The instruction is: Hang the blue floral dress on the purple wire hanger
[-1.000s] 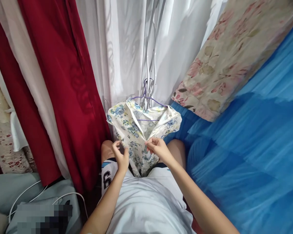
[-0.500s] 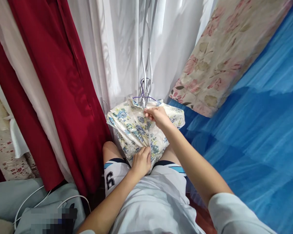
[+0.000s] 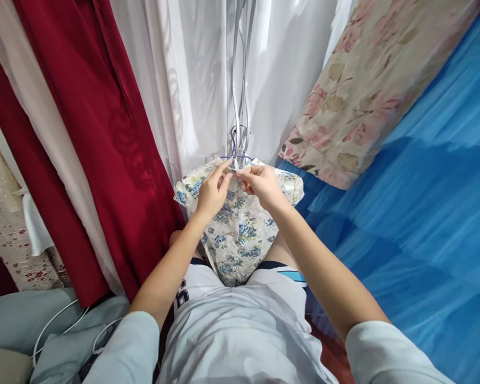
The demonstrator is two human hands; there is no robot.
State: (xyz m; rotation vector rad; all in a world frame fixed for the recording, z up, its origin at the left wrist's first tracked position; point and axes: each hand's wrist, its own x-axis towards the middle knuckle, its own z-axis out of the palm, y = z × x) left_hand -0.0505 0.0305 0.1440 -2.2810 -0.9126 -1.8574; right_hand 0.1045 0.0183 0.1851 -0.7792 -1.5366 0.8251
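Observation:
A short-sleeved white blouse with blue flowers (image 3: 246,226) hangs from a purple hanger (image 3: 234,143), its lower part resting between my thighs. A seam runs down its middle. My right hand (image 3: 260,184) pinches the blouse at the top of this seam, by the neckline. On the other side of the neckline is my left hand (image 3: 214,194), index finger stretched toward the collar and thumb apart from it. The fingertips of both hands are close together. Whether my left fingertips touch the cloth I cannot tell.
White curtain cloth (image 3: 200,80) and white metal bars (image 3: 235,85) stand behind the hanger. Dark red cloth (image 3: 128,160) hangs at left. A pink-flowered cloth (image 3: 336,117) and blue ruffled tulle (image 3: 416,229) hang at right. A white cable (image 3: 44,330) lies at lower left.
My left hand has let go of the blouse's lower middle and moved up to the neckline. The blouse front now hangs straighter. My right hand keeps its pinch near the collar.

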